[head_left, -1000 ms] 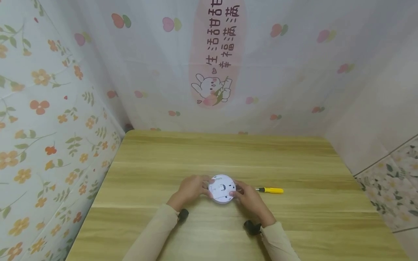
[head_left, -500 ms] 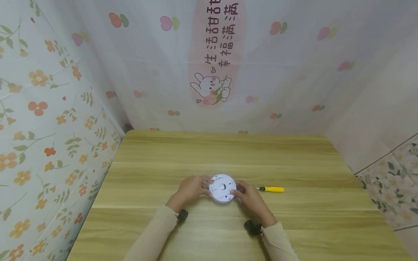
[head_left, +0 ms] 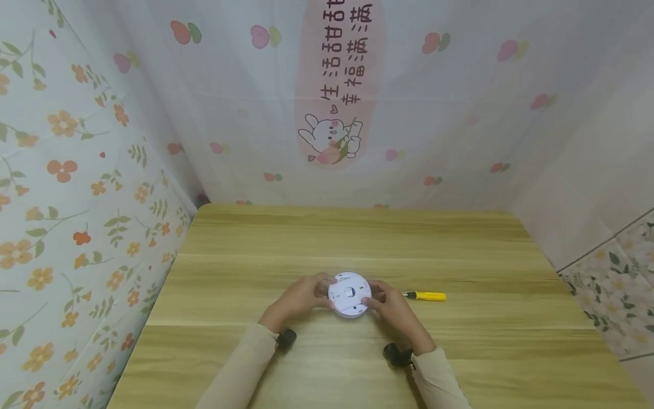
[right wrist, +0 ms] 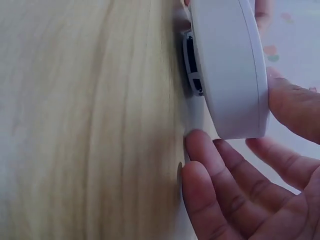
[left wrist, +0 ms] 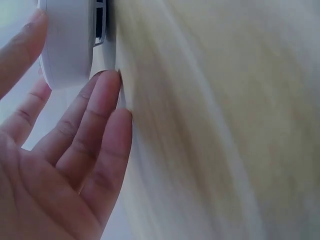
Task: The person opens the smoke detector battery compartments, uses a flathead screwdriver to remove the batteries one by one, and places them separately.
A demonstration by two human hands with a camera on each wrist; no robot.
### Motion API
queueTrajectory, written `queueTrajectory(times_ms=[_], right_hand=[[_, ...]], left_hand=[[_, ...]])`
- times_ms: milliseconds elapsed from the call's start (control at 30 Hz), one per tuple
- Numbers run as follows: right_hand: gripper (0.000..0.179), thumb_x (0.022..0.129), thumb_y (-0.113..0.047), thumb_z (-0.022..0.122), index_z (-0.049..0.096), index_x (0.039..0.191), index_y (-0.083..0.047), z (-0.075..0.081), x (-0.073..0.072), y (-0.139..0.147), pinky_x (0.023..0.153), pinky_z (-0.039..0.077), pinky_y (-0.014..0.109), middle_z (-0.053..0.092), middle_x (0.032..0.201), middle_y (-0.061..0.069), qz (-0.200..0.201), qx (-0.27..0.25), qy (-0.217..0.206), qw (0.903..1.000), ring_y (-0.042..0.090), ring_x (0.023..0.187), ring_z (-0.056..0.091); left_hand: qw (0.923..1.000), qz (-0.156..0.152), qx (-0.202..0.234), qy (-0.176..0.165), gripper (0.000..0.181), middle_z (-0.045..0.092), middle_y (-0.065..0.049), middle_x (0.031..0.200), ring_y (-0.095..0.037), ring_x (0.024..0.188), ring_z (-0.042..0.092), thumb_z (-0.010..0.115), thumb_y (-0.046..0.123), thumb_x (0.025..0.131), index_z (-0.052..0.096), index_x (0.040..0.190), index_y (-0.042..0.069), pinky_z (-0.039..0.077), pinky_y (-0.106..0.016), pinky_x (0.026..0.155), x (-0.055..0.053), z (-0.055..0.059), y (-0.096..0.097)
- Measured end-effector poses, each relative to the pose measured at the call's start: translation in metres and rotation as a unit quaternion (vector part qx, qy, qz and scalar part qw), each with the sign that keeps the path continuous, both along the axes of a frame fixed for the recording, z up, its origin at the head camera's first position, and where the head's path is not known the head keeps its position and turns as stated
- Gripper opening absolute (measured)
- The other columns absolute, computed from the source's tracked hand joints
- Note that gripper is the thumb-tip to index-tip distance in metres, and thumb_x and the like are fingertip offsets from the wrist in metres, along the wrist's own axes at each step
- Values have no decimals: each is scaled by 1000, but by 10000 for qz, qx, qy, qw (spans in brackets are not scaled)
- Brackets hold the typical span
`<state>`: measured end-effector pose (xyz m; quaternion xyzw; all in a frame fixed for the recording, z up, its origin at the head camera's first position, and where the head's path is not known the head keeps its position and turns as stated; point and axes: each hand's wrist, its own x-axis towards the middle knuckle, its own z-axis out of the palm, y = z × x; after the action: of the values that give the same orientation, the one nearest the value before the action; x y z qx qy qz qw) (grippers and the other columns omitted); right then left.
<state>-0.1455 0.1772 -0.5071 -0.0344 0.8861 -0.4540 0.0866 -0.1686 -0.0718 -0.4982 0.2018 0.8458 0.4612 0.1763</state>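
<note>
A round white smoke detector [head_left: 348, 295] is held between both hands low over the table, its flat back facing up. Its vented dark-slotted side points down at the tabletop in both wrist views. My left hand [head_left: 302, 295] grips the left rim, thumb on the upper edge. In the left wrist view, the other fingers of that hand [left wrist: 75, 145] spread below the detector's side [left wrist: 67, 47], tips by the wood. From the right, my right hand [head_left: 394, 311] pinches the rim with its thumb on the back plate. Two lower fingertips [right wrist: 197, 182] rest near the table, under the detector [right wrist: 230, 70].
A screwdriver [head_left: 429, 296] with a yellow handle lies just right of the right hand, its shaft pointing towards that hand. The wood-grain table [head_left: 245, 238] ends at a printed curtain [head_left: 230, 102] behind. A floral cloth [head_left: 76, 199] hangs along the left side.
Both hands keep their hold on the smoke detector, which stays in nearly the same spot. The head view has shifted only slightly.
</note>
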Motion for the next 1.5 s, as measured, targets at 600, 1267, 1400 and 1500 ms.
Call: queueTrajectory(times_ms=[600,1267,1400,1500], right_hand=[[58,79,-19,79,57,131,-10,11,-6,-4,108,33,60,50,137,16,1221,300,881,9881,38,129,40],[57,73,-16,83,63,127,-14,3,-13,-14,102,34,52,52,133,7,1633,638,1586,9717,30,124,37],[57,74,-19,83,63,127,-14,5,-13,-15,101,35,53,53,131,6,1776,737,1740,9658,30,123,39],[57,74,-20,83,63,127,-13,6,-14,-15,101,36,52,54,129,6,1862,892,1773,9622,28,123,40]], left_hand=[[9975,-281,471,-435,73,62,-16,122,-17,92,62,76,28,83,39,144,15,52,-30,80,-1,-9,5],[9977,-241,454,-443,83,63,-4,113,-14,96,58,79,32,79,34,149,26,49,-30,79,-1,-11,7],[9974,-213,487,-486,83,64,-4,110,-14,98,59,79,32,79,35,149,25,50,-30,80,-1,-9,6],[9972,-212,504,-501,82,64,-3,109,-14,97,59,79,30,79,36,148,24,50,-30,79,-1,-10,6]])
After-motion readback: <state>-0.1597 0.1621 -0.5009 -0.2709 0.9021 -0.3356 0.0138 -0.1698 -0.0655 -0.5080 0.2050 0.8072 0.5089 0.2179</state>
